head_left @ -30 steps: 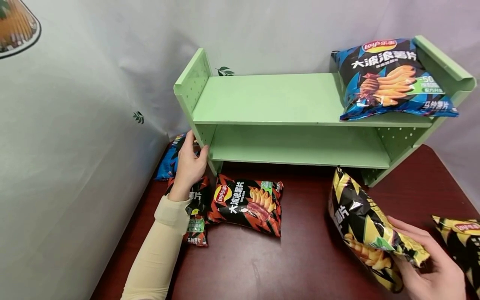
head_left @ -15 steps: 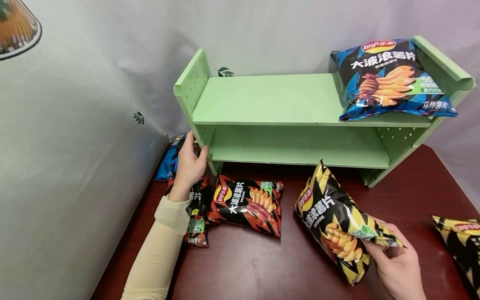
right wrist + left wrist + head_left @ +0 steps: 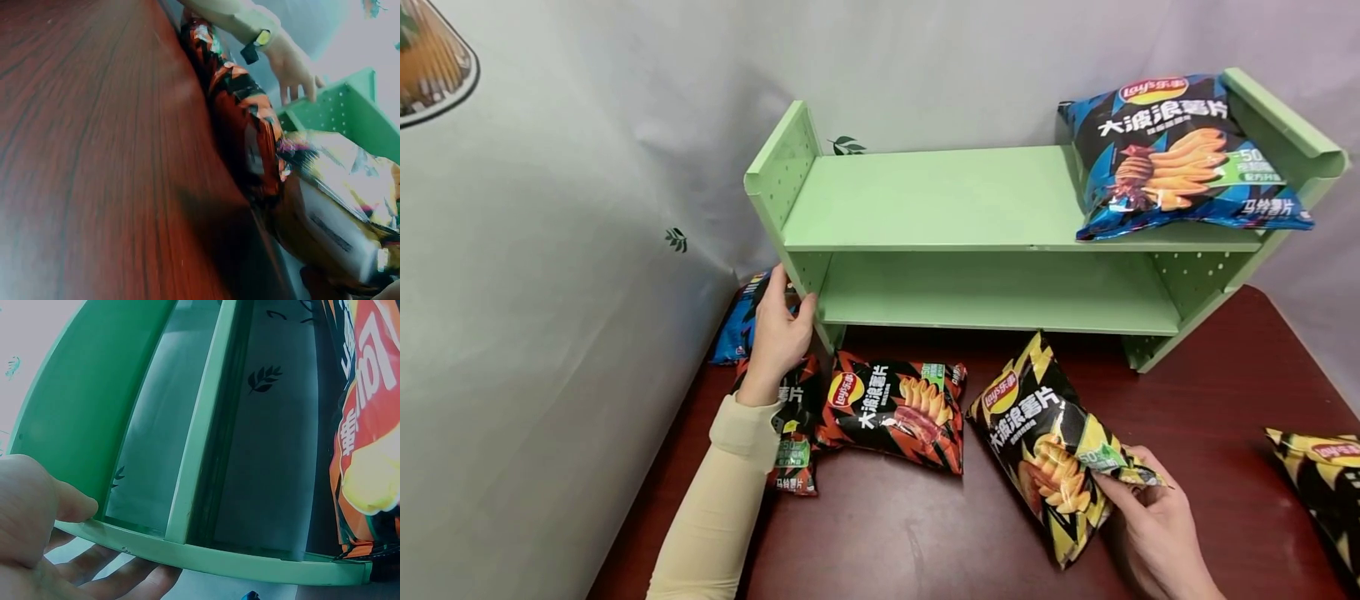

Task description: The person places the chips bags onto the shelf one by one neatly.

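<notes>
My left hand (image 3: 781,337) grips the left side panel of a green two-tier shelf (image 3: 925,200). In the left wrist view its thumb (image 3: 75,501) lies on one face of the panel, with the fingers round the other. At the right, my right hand (image 3: 1161,521) pinches the lower right end of a yellow-and-black potato chip bag (image 3: 1037,442). The bag is tilted, its printed front facing up. Its upper left corner is close beside a red-and-black chip bag (image 3: 895,412) lying before the shelf. In the right wrist view the yellow bag (image 3: 331,231) partly hides the shelf.
A blue chip bag (image 3: 1180,158) leans on the upper tier's right end. Another blue bag (image 3: 733,325) lies left of the shelf. A second red bag (image 3: 793,450) is partly under the left arm. A yellow bag (image 3: 1330,475) lies at the table's right.
My right hand has carried the yellow-and-black chip bag leftward, toward the red one, and turned its front more into view. The left hand stays on the shelf panel.
</notes>
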{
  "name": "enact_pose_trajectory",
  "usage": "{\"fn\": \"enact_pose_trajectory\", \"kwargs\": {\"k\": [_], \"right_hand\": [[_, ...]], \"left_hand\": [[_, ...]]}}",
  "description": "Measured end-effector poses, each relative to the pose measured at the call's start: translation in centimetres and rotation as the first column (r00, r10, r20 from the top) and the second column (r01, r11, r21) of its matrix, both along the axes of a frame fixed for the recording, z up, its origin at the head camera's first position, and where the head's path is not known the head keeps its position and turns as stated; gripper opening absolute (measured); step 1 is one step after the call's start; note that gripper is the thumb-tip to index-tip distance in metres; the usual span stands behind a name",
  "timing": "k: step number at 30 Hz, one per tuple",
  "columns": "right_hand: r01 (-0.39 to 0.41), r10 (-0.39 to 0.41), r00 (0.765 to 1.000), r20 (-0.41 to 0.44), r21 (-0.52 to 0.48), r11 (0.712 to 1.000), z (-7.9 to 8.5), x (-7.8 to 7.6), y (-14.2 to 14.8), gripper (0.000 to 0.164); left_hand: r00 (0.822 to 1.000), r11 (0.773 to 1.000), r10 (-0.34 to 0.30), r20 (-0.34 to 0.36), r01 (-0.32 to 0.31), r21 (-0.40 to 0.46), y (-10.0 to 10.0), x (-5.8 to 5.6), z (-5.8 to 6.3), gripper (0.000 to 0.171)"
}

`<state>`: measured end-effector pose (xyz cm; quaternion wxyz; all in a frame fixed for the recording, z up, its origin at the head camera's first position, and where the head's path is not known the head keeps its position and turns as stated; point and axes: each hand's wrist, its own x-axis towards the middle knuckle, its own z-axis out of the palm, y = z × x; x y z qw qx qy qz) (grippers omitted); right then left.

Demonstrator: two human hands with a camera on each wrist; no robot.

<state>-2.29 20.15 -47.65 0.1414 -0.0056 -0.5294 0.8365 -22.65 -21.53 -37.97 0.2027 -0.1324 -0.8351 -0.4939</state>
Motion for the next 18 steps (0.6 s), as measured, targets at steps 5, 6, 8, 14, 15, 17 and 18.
{"fn": "enact_pose_trajectory", "kwargs": {"k": [5,6,8,14,15,17,18], "right_hand": [[0.006,-0.031,0.988,0.148,0.166,0.986,-0.1,0.2,1.6,0.034],[0.002,-0.041,0.983,0.176,0.22,0.975,0.0,0.3,2.0,0.033],[-0.016,-0.059,0.974,0.218,0.327,0.945,0.1,0.4,2.8,0.034],[-0.074,-0.098,0.979,0.18,0.757,0.649,0.5,0.4,4.6,0.05],[-0.074,-0.096,0.982,0.162,0.802,0.593,0.7,0.5,4.8,0.052],[-0.075,-0.07,0.989,0.134,0.836,0.544,0.9,0.4,5.2,0.054],[-0.07,-0.058,0.991,0.117,0.848,0.525,1.1,0.5,5.3,0.054]], "left_hand": [[1.0,1.0,-0.002,0.0,0.002,0.0,0.1,0.0,0.0,0.057],[1.0,1.0,-0.002,0.0,0.002,0.0,0.1,0.0,0.0,0.057],[1.0,1.0,-0.001,0.0,0.001,0.001,0.1,0.0,0.0,0.056],[1.0,1.0,0.006,0.004,-0.006,-0.003,0.0,-0.1,0.0,0.056],[1.0,1.0,0.007,0.003,-0.007,-0.004,0.0,-0.1,0.0,0.056],[1.0,1.0,0.009,0.002,-0.009,-0.007,0.0,-0.1,-0.1,0.055],[1.0,1.0,0.009,0.001,-0.009,-0.008,0.0,-0.1,-0.1,0.055]]}}
